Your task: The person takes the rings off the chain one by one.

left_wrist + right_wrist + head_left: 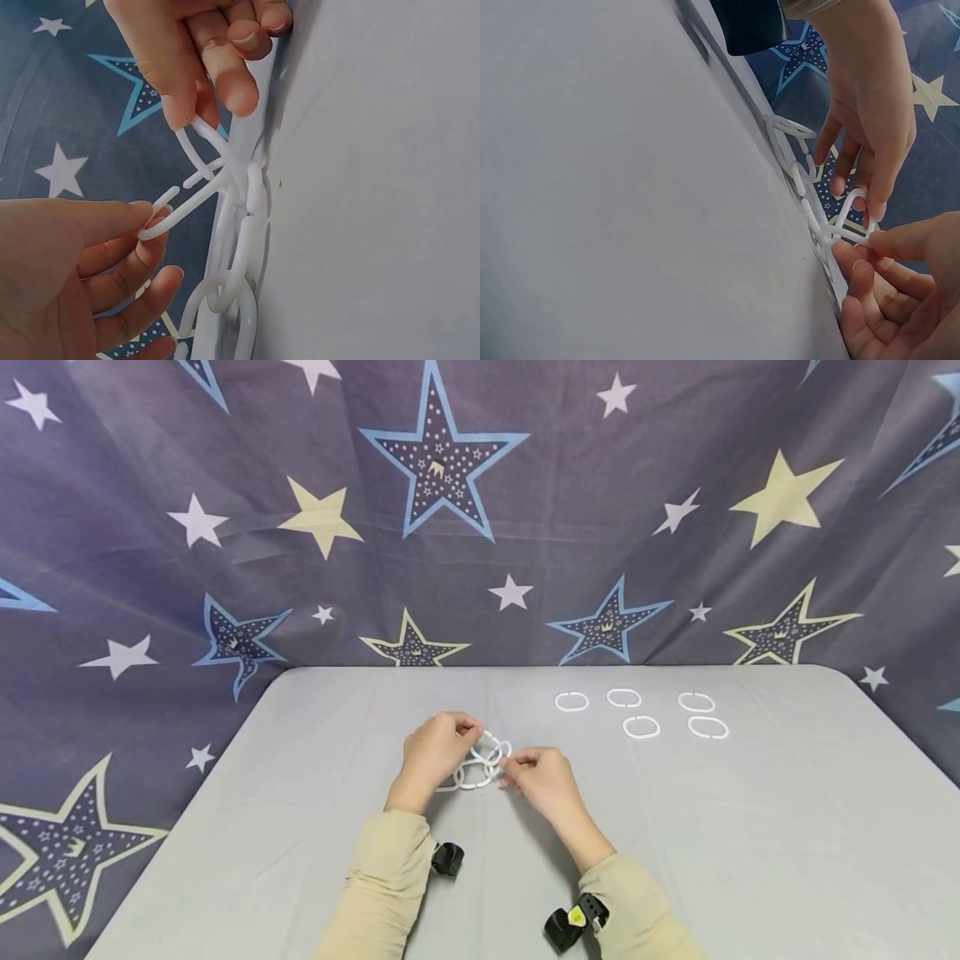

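White plastic chain links are joined into a short chain (476, 787) on the grey table, between the two hands. My left hand (438, 749) pinches one oval link (191, 205) between thumb and index finger; a gap in that link shows in the left wrist view. Facing it, my right hand (542, 778) holds another link (192, 155) by its end, thumb against fingers. The two held links cross each other just above the chain. Part of the chain is hidden behind the left hand in the head view.
Several loose white oval links (641, 737) lie apart at the back right of the grey table (750, 843). Behind the table's far edge hangs a dark curtain (555, 485) with stars. A black camera (447, 859) is strapped to the left wrist, another (564, 930) to the right.
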`<action>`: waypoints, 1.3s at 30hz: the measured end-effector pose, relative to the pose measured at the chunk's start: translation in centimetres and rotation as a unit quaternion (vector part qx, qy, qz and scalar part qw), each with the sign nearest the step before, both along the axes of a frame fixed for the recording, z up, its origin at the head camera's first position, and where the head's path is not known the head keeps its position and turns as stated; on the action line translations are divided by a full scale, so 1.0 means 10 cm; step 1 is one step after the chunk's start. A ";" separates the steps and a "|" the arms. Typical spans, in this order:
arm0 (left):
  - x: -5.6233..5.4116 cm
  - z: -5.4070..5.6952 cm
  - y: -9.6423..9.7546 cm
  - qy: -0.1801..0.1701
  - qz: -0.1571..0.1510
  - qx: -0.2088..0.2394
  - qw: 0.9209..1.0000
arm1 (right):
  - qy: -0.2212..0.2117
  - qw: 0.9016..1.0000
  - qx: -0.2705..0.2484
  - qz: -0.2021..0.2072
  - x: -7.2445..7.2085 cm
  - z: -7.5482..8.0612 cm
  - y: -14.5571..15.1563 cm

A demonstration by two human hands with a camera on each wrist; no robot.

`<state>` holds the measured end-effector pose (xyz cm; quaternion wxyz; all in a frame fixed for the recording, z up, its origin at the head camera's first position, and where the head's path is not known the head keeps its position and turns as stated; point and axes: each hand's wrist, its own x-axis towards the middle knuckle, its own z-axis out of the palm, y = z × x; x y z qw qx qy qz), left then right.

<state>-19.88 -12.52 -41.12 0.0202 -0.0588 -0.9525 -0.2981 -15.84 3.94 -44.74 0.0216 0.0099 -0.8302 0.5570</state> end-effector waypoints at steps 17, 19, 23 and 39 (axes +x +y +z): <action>0.01 0.00 0.01 -0.014 0.013 -0.026 0.999 | -0.006 1.000 0.000 -0.005 -0.01 -0.01 0.00; 0.00 -0.01 0.00 -0.016 0.012 -0.025 0.999 | -0.007 1.000 0.000 -0.005 -0.01 -0.01 0.00; -0.01 -0.01 -0.01 -0.021 0.005 -0.022 1.000 | -0.005 1.000 -0.002 -0.005 -0.01 -0.01 0.00; -0.02 0.01 -0.06 -0.028 -0.006 -0.043 0.999 | 0.005 1.000 0.005 0.001 -0.01 -0.01 -0.02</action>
